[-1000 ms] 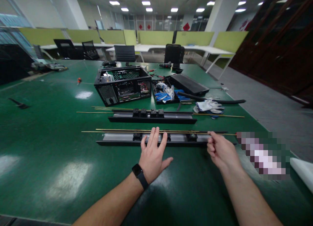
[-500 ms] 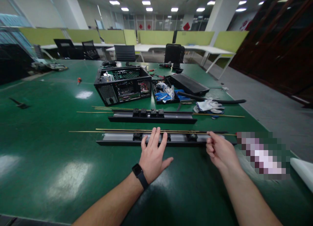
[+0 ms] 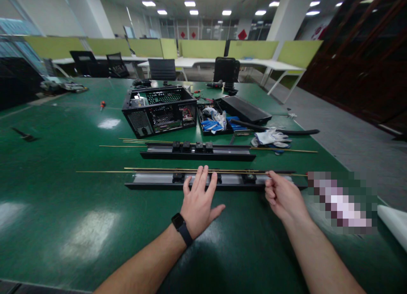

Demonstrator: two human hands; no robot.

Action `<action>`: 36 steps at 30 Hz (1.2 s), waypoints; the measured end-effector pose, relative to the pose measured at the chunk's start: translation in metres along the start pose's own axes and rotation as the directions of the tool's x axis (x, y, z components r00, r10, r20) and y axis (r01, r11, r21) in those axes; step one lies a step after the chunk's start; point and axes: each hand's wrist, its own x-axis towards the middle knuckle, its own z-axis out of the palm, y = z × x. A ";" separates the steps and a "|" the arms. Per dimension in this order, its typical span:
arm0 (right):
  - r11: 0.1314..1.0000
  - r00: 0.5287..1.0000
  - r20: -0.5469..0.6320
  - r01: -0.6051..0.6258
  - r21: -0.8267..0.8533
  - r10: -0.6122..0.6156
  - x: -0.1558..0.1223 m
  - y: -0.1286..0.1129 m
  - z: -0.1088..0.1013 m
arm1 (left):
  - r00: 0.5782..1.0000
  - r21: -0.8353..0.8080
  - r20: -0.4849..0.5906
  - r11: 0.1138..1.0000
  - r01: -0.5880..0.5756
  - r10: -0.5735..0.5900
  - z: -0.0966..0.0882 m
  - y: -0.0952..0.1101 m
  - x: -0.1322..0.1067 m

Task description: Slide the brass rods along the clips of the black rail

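- My left hand (image 3: 200,205) lies palm down at the centre of the frame, fingers open and spread, thumb held out to the right; I'm not gripping anything with it.
- Those fingertips reach over the near rail (image 3: 155,178) to the rods; how hard they press, I cannot tell.
- My right hand (image 3: 286,196), right of centre, has thumb and forefinger pinched on the long brass-coloured rod (image 3: 101,171), the other fingers curled under.
- That rod runs nearly level across the middle of the frame, its left end well beyond the rail's left end.
- A second rod (image 3: 152,168) lies just above it in view. More rod shows to the right of my knuckles, reaching a pixelated patch (image 3: 343,201); whether it is the same one, I cannot tell.
- Dark blocks (image 3: 178,176) sit along the rail, one of them partly hidden by my left fingers.
- Just above, another rail (image 3: 197,155) carries four dark blocks close together, with thin rods past both ends.
- An opened computer case (image 3: 160,112) stands upper centre; a white glove (image 3: 270,137) lies to its right, all on the green table (image 3: 127,234).
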 end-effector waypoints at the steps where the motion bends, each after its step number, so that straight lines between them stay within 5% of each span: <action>1: 1.000 1.000 0.025 -0.005 -0.011 0.005 0.000 0.000 0.000 | 1.000 -0.001 -0.001 1.000 0.000 0.000 0.000 0.000 0.000; 7: 0.994 0.987 0.159 -0.016 -0.111 0.034 -0.005 0.006 0.005 | 1.000 -0.005 -0.009 1.000 -0.005 0.004 0.000 0.000 0.000; 14: 1.000 1.000 -0.008 0.003 0.013 -0.003 0.001 -0.002 0.001 | 1.000 -0.008 0.007 1.000 0.004 -0.004 -0.002 0.001 0.000; 21: 0.996 0.989 0.144 -0.008 -0.085 0.020 -0.003 0.004 0.004 | 1.000 -0.009 -0.002 1.000 0.003 -0.003 -0.001 0.001 0.000; 28: 1.000 1.000 -0.017 0.017 0.006 -0.017 -0.002 -0.002 0.000 | 1.000 -0.003 -0.010 1.000 -0.002 0.002 -0.001 0.001 0.000; 36: 0.997 0.991 0.132 -0.004 -0.081 0.015 -0.008 0.004 0.007 | 1.000 0.010 -0.008 1.000 -0.008 0.008 0.001 0.001 -0.001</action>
